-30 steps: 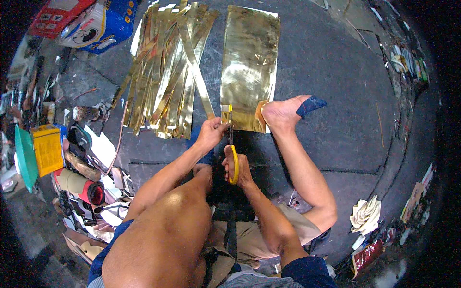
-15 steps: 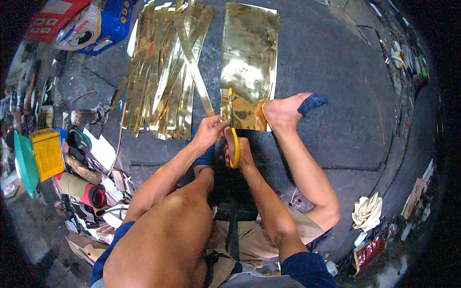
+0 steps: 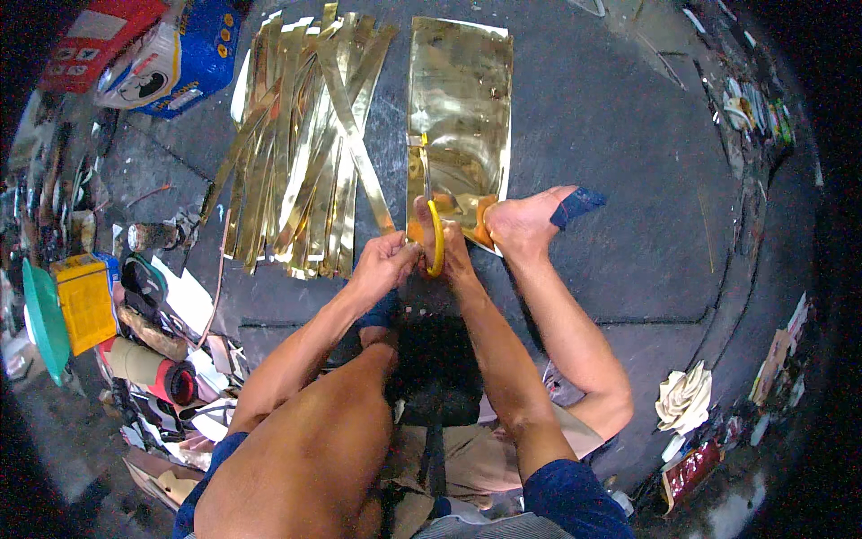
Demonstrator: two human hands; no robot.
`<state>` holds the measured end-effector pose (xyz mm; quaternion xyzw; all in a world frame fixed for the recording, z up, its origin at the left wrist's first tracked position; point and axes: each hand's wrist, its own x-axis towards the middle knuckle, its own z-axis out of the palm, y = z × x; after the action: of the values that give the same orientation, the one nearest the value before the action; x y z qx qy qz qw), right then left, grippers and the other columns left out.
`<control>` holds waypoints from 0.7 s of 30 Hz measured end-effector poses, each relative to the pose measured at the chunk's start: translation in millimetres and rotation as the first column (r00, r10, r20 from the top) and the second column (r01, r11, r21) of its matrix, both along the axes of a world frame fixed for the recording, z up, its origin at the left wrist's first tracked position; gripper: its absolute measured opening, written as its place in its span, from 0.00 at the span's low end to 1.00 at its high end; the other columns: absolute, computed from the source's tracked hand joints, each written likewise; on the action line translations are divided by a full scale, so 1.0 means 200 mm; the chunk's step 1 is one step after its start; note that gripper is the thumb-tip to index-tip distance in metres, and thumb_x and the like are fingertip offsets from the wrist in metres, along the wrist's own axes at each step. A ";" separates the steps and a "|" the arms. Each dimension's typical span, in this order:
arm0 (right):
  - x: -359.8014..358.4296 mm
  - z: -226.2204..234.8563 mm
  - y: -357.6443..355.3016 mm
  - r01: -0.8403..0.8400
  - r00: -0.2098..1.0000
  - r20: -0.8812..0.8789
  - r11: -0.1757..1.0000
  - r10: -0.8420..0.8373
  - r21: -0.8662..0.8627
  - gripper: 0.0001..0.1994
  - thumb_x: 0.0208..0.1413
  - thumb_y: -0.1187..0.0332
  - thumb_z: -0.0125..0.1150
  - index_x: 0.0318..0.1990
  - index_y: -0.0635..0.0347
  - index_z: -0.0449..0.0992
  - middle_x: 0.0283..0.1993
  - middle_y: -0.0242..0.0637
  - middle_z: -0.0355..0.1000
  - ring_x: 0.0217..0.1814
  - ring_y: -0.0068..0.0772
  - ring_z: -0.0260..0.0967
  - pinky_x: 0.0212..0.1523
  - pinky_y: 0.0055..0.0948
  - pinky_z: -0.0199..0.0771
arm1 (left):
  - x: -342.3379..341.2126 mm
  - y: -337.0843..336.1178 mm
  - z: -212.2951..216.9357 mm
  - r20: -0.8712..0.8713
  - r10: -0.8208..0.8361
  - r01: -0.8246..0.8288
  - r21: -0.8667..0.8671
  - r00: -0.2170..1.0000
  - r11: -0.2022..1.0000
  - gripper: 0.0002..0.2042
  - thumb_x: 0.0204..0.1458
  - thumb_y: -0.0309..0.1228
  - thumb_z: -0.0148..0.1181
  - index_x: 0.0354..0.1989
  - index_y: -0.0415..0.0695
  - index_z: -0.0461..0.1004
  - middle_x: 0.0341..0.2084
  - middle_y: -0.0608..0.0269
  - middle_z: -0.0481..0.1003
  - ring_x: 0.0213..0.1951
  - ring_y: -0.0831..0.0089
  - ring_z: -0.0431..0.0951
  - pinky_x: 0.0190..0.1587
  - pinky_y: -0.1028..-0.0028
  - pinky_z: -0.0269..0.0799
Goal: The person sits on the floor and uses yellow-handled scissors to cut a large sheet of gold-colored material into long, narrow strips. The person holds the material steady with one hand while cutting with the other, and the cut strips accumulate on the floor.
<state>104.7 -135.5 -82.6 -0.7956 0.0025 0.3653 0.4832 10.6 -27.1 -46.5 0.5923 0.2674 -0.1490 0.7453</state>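
The gold sheet (image 3: 465,90) lies flat on the dark floor (image 3: 620,260), its long axis running away from the person, its near end by the hands. The yellow-handled scissors (image 3: 437,241) lie along its left edge, blades pointing away from the person, almost parallel to that edge. The right hand (image 3: 456,251) is closed around the scissors' handle. Just beside it, the left hand (image 3: 384,262) pinches the sheet's near left corner, fingertips together. A bare foot (image 3: 523,223) sits at the sheet's near right edge. To the left, gold strips (image 3: 301,153) lie piled mostly lengthwise away from the person, one crossing diagonally toward the left hand.
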 end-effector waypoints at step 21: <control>0.47 0.13 0.26 0.008 0.996 0.088 0.998 -0.002 -0.069 0.45 0.52 0.26 0.35 0.23 0.71 0.73 0.20 0.48 0.69 0.28 0.37 0.66 0.34 0.43 0.64 | 0.00 0.02 0.28 0.023 0.016 -0.015 -0.036 1.000 0.999 0.08 0.61 0.32 0.51 0.32 0.42 0.72 0.19 0.80 0.64 0.22 0.89 0.58 0.23 0.83 0.54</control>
<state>199.2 -83.2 -56.8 -0.8272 -0.0042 0.3285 0.4559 9.8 -23.3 10.4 0.5784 0.2605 -0.1411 0.7600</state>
